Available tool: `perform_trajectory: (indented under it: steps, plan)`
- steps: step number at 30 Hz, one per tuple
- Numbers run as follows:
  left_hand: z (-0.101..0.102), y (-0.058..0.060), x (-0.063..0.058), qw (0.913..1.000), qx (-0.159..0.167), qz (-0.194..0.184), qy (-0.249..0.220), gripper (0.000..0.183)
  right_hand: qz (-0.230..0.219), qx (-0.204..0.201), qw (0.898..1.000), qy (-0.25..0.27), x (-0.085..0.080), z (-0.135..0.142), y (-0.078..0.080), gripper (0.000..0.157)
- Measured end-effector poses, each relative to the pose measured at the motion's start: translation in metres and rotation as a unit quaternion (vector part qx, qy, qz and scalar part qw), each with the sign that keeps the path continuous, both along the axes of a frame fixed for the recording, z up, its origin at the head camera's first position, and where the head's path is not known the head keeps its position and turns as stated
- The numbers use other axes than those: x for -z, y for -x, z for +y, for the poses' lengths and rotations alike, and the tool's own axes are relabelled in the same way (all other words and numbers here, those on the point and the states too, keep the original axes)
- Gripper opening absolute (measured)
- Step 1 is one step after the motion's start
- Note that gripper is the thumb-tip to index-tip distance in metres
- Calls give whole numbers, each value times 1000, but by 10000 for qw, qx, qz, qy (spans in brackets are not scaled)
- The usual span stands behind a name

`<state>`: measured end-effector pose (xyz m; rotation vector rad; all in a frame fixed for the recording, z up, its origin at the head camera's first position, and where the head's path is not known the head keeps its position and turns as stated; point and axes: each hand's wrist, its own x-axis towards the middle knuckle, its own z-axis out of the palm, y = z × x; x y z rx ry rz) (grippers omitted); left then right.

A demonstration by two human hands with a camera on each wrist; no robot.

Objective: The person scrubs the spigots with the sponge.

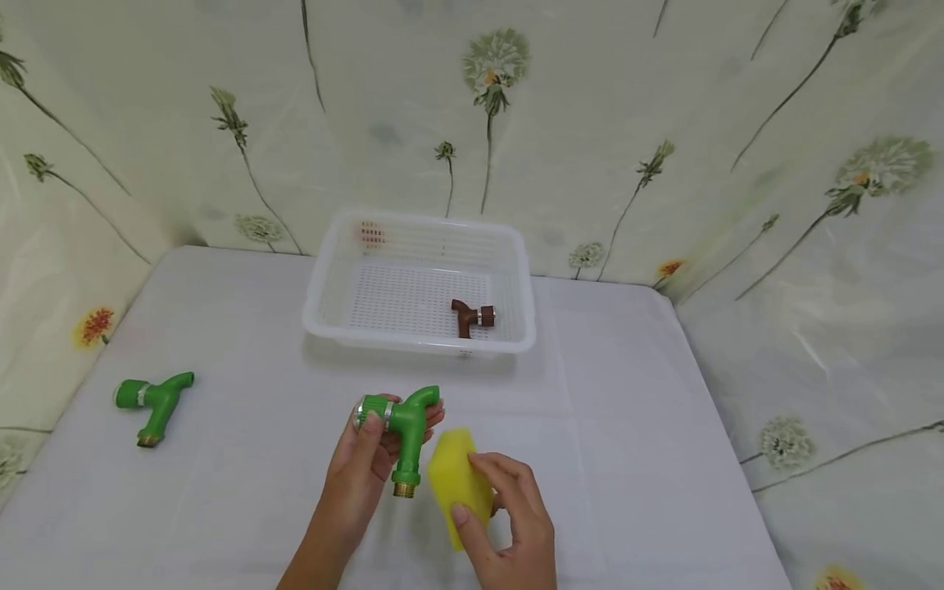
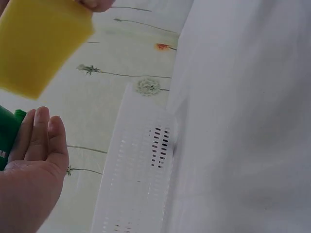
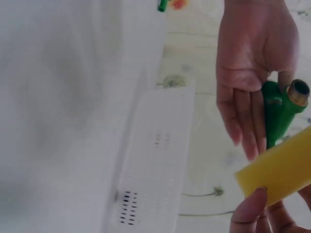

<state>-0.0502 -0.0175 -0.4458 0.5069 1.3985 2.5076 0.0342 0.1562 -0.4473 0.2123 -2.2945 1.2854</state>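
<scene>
A green tap [image 1: 413,430] with a brass threaded end lies across my left hand [image 1: 361,459], its knob held under the thumb while the fingers support it from behind. My right hand [image 1: 516,516] pinches a yellow sponge [image 1: 460,483] between thumb and fingers, just right of the tap's threaded end. In the right wrist view the sponge [image 3: 279,167] overlaps the lower part of the tap [image 3: 278,116]. The left wrist view catches only an edge of the tap [image 2: 7,133], beside the extended left fingers [image 2: 39,138].
A white perforated plastic basket [image 1: 420,340] stands at the back of the white-covered table [image 1: 627,426], with a brown tap [image 1: 466,315] inside. Another green tap [image 1: 156,403] lies on the left of the table. Behind hangs a flower-patterned sheet [image 1: 369,139].
</scene>
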Motion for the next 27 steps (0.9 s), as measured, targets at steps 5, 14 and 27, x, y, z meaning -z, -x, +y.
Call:
perform_trajectory:
  steps: [5,14,27]
  plan:
    - [0,-5,-2,9949,14,-651,769,39,1011,-338,9940,-256,-20,-9,8,46]
    - [-5,-6,-4,9841,288,-1396,1056,47,2219,-329,9654,-1332,-17,1,24,29]
    - [-5,-3,-4,9881,478,-1342,587,46,2254,39,9662,-1250,-23,2,17,30]
